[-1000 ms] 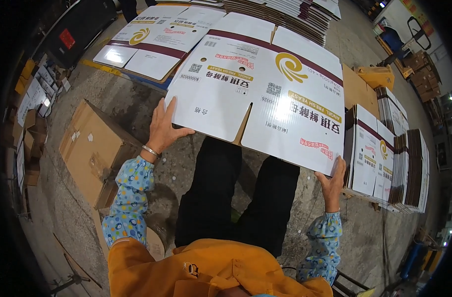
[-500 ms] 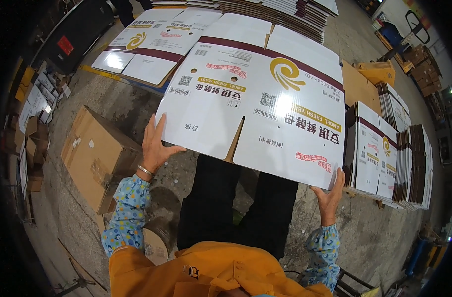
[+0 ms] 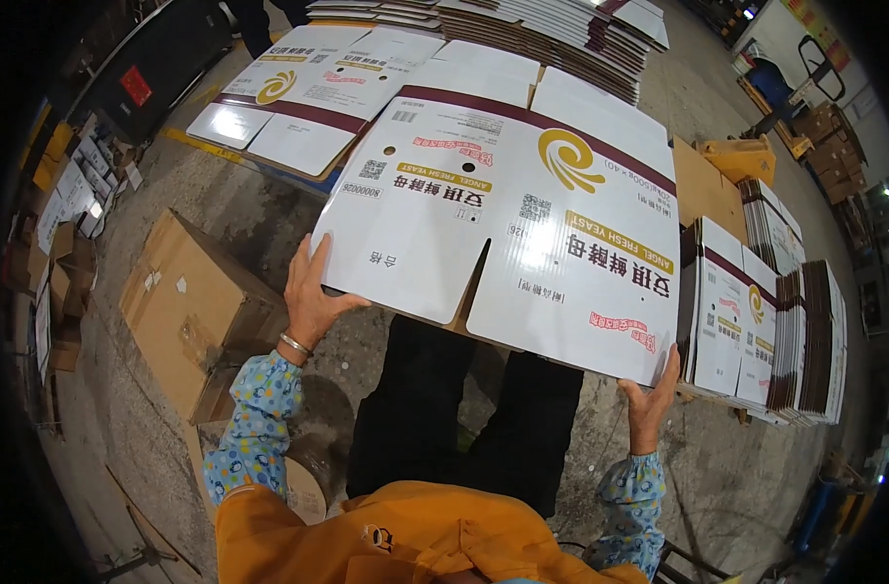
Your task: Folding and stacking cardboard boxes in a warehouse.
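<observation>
In front of me lies a large flattened carton (image 3: 420,229), white with a dark red band, gold swirl and printing, its slots facing me. My left hand (image 3: 313,292) grips its near left corner, thumb along the front edge and fingers up the side. At the near right corner my right hand (image 3: 649,404) holds on the same way, fingers along the side and thumb by the front edge. The carton's far part rests at about the level of the stacks behind; what lies beneath it is hidden.
More flattened cartons (image 3: 298,88) lie at the far left, with a tall stack (image 3: 561,39) behind. To the right stand bundles of folded cartons (image 3: 731,311). A brown cardboard box (image 3: 196,311) sits on the floor at left; a yellow pallet jack (image 3: 746,161) stands far right.
The carton's near edge has shifted slightly toward me and to the right in the picture, and both hands moved with it. My grip on both corners looks the same.
</observation>
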`<state>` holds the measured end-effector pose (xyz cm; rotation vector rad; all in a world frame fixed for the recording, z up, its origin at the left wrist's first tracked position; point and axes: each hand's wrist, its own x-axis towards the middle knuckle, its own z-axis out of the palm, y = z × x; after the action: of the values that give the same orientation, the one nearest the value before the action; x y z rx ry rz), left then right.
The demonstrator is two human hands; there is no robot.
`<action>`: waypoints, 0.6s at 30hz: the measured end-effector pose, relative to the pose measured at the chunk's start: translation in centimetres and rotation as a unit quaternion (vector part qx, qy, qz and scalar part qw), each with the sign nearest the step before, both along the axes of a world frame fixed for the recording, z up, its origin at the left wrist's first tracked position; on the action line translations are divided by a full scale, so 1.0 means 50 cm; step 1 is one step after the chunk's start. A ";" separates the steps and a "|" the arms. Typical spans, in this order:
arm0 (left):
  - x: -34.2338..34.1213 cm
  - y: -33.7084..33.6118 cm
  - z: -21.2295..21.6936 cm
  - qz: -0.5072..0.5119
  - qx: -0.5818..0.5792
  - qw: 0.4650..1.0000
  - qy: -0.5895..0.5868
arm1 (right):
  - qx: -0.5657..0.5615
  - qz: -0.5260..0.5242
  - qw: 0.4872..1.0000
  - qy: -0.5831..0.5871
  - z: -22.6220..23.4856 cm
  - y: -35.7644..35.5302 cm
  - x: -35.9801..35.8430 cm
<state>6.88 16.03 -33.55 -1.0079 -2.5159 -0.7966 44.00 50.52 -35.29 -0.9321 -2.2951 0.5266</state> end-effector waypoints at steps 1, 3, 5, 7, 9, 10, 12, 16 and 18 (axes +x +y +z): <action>0.002 -0.001 0.002 -0.003 0.003 1.000 -0.001 | 0.001 -0.003 1.000 0.001 0.005 0.001 -0.002; 0.006 -0.006 0.003 0.012 0.016 1.000 -0.005 | 0.014 -0.005 1.000 0.008 0.009 0.002 0.002; 0.014 -0.007 0.005 0.012 0.034 0.999 -0.021 | 0.025 -0.005 1.000 0.016 0.017 0.002 0.000; 0.019 -0.008 0.021 0.016 0.050 0.998 -0.034 | 0.004 0.001 0.998 0.063 0.038 0.002 -0.004; 0.028 0.000 0.067 -0.001 0.095 0.995 -0.025 | 0.001 0.006 0.997 0.076 0.100 -0.002 -0.023; 0.035 0.005 0.102 0.003 0.094 0.995 -0.025 | 0.015 0.009 0.996 0.086 0.135 -0.003 -0.034; 0.048 0.024 0.160 -0.039 0.162 0.985 -0.036 | 0.051 0.028 0.995 0.083 0.187 -0.003 -0.042; 0.070 0.067 0.270 -0.036 0.202 0.979 -0.012 | 0.085 0.086 0.990 0.079 0.291 -0.011 -0.065; 0.079 0.086 0.314 -0.031 0.206 0.976 -0.059 | 0.061 0.090 0.990 0.092 0.330 -0.029 -0.094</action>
<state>10.82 20.31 -17.84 -0.9191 -2.2772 -1.3624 39.32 49.08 -18.79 -0.5949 -2.2260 0.5192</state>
